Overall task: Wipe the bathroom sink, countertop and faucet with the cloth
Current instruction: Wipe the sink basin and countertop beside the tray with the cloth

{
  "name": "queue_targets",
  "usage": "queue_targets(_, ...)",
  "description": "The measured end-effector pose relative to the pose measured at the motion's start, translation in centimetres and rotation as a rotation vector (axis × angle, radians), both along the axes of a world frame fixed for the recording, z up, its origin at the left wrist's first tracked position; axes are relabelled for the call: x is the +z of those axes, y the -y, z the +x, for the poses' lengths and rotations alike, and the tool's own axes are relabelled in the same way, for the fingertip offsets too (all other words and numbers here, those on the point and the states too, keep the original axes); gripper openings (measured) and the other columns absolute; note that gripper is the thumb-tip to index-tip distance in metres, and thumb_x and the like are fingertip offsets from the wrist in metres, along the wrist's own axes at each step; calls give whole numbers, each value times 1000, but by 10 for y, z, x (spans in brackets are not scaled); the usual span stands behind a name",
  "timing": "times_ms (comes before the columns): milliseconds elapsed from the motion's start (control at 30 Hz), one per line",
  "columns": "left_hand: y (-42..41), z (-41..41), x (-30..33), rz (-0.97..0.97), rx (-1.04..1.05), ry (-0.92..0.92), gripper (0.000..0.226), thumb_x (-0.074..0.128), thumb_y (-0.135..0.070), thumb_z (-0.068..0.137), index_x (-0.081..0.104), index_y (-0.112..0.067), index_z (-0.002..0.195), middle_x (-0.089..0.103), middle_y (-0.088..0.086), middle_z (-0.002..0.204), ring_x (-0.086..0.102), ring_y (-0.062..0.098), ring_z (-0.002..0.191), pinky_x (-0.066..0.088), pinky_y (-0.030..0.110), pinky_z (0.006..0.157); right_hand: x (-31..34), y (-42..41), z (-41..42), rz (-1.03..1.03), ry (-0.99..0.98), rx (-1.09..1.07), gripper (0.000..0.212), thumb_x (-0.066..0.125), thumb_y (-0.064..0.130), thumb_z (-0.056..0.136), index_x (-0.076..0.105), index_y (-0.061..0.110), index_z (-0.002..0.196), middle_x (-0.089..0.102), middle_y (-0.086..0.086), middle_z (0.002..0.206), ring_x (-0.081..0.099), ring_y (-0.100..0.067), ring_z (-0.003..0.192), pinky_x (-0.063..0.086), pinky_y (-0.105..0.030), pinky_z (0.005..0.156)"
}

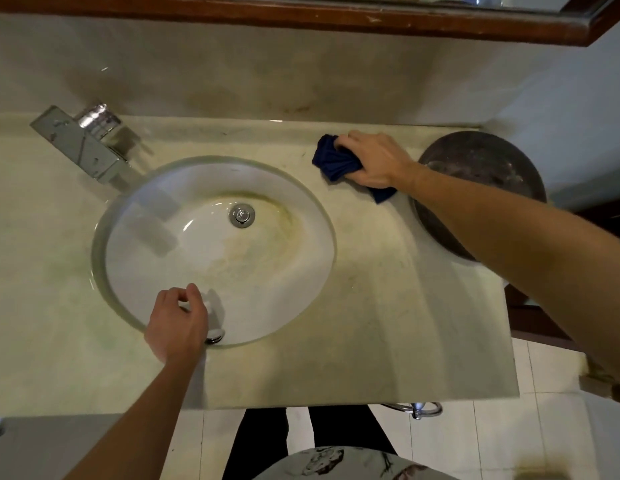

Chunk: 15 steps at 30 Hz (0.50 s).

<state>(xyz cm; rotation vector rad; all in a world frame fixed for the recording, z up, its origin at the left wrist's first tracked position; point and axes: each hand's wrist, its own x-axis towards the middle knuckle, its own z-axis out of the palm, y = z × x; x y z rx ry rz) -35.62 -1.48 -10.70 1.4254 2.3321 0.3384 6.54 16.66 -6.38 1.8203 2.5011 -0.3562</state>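
Countertop (371,323) pass in hand: dark blue cloth (336,162) bunched under right hand (374,161), fingers curled round it, pressed to counter at 2 o'clock of sink (267,271), just beside dark round dish (492,174). Left hand (177,323) loosely curled, grasping nothing, at sink rim, 6 o'clock. Next, likely: sweep cloth along counter; stained basin and faucet (83,143) at 10 o'clock not yet reached.
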Motion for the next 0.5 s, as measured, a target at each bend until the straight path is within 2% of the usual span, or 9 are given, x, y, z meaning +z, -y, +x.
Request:
queue_targets(133, 1, -1, 2, 5, -8, 25, 40, 41, -42, 106, 64, -14, 86, 66, 5, 100, 54, 25, 78, 40, 36, 77, -4, 43, -16, -1, -15, -19, 63, 45, 56, 83, 49, 20, 134, 60, -8, 108, 60, -36, 74, 39, -35, 65)
queue_targets(267, 1, -1, 3, 4, -9, 68, 41, 39, -43, 105, 60, -15, 84, 65, 4, 100, 52, 25, 76, 39, 37, 76, -5, 111, -33, -11, -65, -117, 68, 42, 58, 81, 51, 19, 137, 60, -7, 111, 61, -36, 77, 37, -34, 66)
queue_targets(367, 2, -4, 2, 17, 4, 120, 43, 38, -45, 104, 62, -14, 87, 66, 6, 104, 57, 30, 82, 42, 40, 80, -5, 165, -62, -34, -154, -299, 60, 45, 57, 80, 52, 24, 130, 60, -3, 109, 64, -35, 80, 49, -38, 67)
queue_targets(500, 3, -8, 3, 33, 14, 195, 43, 39, -47, 104, 64, -15, 94, 68, 5, 108, 64, 32, 94, 45, 41, 86, -7, 219, -127, 6, -229, -583, 48, 54, 40, 80, 55, 23, 124, 59, 1, 103, 62, -28, 75, 49, -36, 67)
